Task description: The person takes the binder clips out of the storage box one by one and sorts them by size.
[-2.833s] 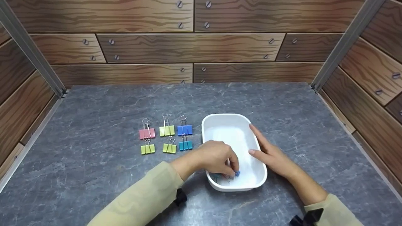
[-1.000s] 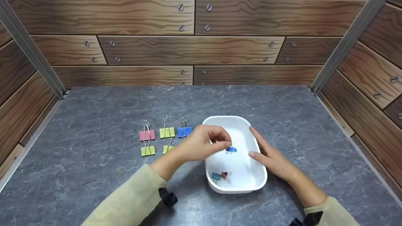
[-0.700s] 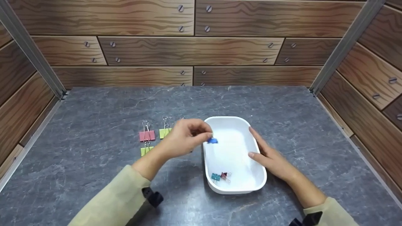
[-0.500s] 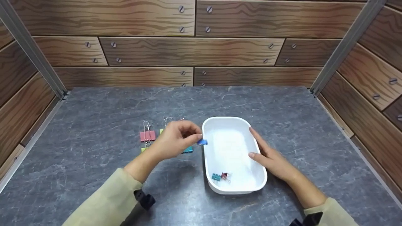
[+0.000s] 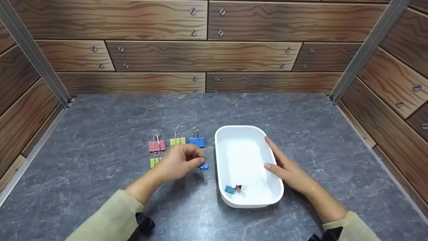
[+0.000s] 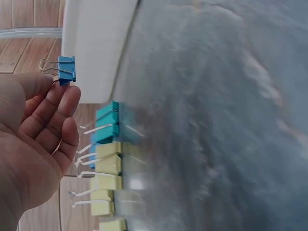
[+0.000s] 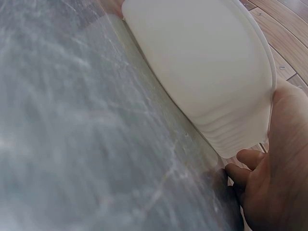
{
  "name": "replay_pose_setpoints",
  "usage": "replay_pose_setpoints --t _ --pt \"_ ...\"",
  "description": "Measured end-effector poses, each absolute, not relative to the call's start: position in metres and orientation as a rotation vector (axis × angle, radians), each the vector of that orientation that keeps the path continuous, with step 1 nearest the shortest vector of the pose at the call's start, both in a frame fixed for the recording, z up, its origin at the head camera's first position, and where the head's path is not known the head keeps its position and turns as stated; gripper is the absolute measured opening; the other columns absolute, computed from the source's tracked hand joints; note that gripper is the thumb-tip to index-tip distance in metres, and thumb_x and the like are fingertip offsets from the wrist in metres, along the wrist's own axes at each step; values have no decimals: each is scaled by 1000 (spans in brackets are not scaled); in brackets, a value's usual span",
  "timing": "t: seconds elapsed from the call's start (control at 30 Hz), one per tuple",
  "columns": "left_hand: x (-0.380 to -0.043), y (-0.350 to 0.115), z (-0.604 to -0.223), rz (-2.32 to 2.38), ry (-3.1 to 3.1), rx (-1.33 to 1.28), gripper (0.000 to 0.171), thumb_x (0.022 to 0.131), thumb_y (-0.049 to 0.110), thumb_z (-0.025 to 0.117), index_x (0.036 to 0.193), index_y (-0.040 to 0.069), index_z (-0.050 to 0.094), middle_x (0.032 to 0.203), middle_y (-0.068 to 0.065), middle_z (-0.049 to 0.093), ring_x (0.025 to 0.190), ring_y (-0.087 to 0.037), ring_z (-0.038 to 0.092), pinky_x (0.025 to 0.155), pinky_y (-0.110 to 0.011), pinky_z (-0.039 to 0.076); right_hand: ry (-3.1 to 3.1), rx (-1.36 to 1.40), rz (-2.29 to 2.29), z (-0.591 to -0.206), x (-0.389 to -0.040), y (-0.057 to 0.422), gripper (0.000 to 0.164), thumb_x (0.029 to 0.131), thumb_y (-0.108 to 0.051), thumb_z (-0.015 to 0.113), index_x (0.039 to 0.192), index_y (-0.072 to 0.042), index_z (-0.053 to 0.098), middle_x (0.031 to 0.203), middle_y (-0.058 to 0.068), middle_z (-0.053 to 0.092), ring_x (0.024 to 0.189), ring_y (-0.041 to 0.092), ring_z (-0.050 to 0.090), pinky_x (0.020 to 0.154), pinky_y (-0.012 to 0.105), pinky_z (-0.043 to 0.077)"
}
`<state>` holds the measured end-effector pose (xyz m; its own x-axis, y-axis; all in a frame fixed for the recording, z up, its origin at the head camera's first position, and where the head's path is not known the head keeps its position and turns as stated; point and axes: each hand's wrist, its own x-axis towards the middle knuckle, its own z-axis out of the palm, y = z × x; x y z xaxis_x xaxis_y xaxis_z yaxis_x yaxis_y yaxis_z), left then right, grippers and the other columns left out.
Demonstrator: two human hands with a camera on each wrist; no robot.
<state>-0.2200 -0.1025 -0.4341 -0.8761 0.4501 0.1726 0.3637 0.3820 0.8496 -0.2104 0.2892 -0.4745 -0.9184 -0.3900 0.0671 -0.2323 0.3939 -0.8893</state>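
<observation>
My left hand (image 5: 180, 162) pinches a small blue binder clip (image 5: 204, 166) by its wire handle, just left of the white tub (image 5: 247, 157). In the left wrist view the held clip (image 6: 66, 70) stands between thumb and fingertips. My right hand (image 5: 289, 170) holds the tub's right side, thumb over the rim. Inside the tub, near its front end, lie a teal clip (image 5: 229, 189) and a red clip (image 5: 238, 188). Beyond the left hand are pink (image 5: 156, 146), yellow-green (image 5: 177, 141) and larger blue (image 5: 197, 142) clips; the hand hides some nearer ones.
A small yellow-green clip (image 5: 154, 162) sits in front of the pink one. The left wrist view shows a teal clip (image 6: 108, 122) beside yellow ones (image 6: 109, 158). Wood-patterned panels (image 5: 200, 55) border the grey marbled table (image 5: 133, 110).
My left hand has lifted the blue binder clip out of the tub, carried it left over the rim and lowered it near the rows of clips. The right hand has stayed at the tub.
</observation>
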Motion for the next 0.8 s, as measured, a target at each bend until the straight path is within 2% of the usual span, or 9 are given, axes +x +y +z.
replay_pose_setpoints --t 0.33,0.63,0.8 --pt "-214 -105 -447 1481 2544 755 9 96 5 74 89 9 76 76 5 70 69 -7 62 62 -22 52 2530 -565 -1517 -473 -210 289 80 107 -28 64 171 -36 17 175 12 18 155 31 26 109 21 40" --pt "-209 -102 -454 1441 2549 674 7 95 4 75 89 5 78 70 3 69 56 -8 60 51 -24 52 2542 -572 -1514 -475 -211 290 80 106 -28 65 171 -36 18 174 13 21 154 31 29 108 22 41" --pt "-209 -102 -455 1443 2513 571 6 97 5 74 91 4 78 71 -1 70 53 -13 61 48 -25 52 2492 -575 -1551 -476 -211 290 80 107 -25 64 171 -35 17 173 15 23 152 33 33 104 25 47"
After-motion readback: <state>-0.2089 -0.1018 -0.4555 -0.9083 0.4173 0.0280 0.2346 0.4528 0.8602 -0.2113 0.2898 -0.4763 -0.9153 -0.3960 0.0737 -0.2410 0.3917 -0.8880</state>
